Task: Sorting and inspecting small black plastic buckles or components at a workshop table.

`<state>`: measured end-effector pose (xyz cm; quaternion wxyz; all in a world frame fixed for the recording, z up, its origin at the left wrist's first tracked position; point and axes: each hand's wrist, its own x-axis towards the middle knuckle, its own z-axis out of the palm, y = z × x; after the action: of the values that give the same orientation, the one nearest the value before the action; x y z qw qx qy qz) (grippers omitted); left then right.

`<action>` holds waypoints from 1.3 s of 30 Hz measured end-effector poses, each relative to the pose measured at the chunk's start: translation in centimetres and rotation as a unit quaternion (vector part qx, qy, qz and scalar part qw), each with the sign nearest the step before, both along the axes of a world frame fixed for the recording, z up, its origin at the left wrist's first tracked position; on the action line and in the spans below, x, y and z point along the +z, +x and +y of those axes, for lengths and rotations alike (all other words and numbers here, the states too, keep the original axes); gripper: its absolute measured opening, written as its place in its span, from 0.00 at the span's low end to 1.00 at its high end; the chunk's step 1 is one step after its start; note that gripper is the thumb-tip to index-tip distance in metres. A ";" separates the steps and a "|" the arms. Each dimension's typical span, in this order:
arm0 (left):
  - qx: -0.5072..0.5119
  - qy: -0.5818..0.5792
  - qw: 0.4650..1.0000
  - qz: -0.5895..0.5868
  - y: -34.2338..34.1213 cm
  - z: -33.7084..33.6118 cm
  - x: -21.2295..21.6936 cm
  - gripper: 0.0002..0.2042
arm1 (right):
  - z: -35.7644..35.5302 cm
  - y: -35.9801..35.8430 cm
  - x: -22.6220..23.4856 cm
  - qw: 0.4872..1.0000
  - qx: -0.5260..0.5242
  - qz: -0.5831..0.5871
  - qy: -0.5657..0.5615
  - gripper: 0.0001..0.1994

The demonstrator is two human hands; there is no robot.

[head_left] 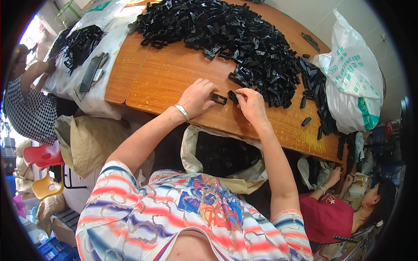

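Jutting rightward from left hand: black frame.

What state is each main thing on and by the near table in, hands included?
Left hand: closed on left part
Right hand: pinching right part
Left part: held, frame opening showing
Right part: held, partly covered
Pile: loose, heaped
Table: surface scuffed toward the near edge
Sack: open, dark contents showing
White bag: bulging, contents hidden
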<state>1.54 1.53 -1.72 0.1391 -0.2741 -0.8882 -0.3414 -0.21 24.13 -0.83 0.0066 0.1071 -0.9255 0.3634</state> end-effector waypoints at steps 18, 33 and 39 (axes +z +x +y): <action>0.009 -0.014 1.000 -0.026 -0.3 -0.1 -0.6 0.11 | -3.0 2.7 1.2 0.977 0.113 0.178 0.043 0.10; -0.128 -0.062 0.982 -0.122 -2.0 -0.9 0.3 0.10 | -2.5 5.1 -0.5 0.962 0.124 0.210 0.120 0.14; -0.008 -0.007 0.999 -0.032 -5.3 3.4 0.8 0.16 | 0.0 12.8 1.2 0.984 0.135 0.087 0.071 0.11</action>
<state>-3.75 4.92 -0.93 0.1059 -0.2714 -0.8922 -0.3451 12.61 24.17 0.33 0.0309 0.2622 -0.9219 0.2837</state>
